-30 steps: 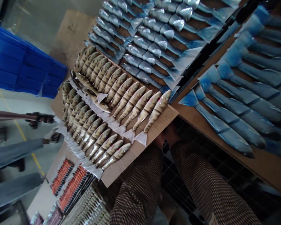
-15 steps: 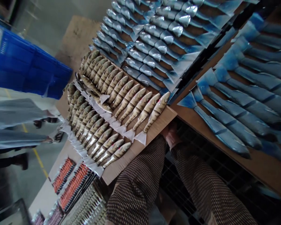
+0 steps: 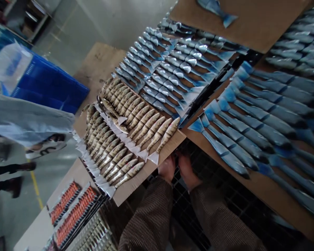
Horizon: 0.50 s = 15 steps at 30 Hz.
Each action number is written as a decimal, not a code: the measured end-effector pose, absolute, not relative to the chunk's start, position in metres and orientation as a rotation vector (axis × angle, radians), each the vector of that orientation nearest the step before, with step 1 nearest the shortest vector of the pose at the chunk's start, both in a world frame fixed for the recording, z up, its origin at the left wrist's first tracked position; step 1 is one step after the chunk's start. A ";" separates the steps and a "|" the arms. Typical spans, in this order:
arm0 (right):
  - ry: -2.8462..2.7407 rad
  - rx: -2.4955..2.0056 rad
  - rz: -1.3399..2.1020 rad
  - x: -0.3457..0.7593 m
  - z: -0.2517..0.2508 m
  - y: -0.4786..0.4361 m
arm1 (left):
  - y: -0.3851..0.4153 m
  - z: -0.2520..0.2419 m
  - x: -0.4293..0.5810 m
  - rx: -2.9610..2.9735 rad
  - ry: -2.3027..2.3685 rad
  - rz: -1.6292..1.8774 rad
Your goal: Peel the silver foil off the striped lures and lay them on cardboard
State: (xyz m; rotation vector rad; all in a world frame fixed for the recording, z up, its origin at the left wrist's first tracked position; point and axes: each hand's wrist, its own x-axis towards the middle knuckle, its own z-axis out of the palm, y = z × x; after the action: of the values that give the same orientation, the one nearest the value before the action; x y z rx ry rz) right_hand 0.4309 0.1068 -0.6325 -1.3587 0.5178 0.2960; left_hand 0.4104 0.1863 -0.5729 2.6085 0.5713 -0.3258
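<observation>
Blue plastic crates and a co-worker's pale blue sleeve are seen at far left, with trays of orange-striped lures below them. Perch-patterned jointed swimbaits are laid in close parallel rows on a cardboard sheet, apparently so that each lies flat and separate. The left hand and right hand are held side by side at the sheet's near edge; the fingers are hidden, so any grip cannot be told. Silver swimbaits and blue swimbaits are ranked likewise at right, beside a black mesh rack.
</observation>
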 end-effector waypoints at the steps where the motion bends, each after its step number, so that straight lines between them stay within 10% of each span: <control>1: 0.478 -1.439 0.305 0.420 -0.623 0.101 | 0.185 -0.561 0.400 2.615 0.562 -0.309; 15: -0.209 -1.746 0.803 0.345 -0.376 -0.001 | 0.171 -0.313 0.325 1.896 0.681 -0.250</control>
State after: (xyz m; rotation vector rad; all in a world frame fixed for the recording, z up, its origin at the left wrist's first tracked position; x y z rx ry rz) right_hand 0.3449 -0.0010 -0.3757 -1.7460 -0.2090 0.8027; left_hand 0.3251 0.1710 -0.3127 1.8956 0.6806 -0.2497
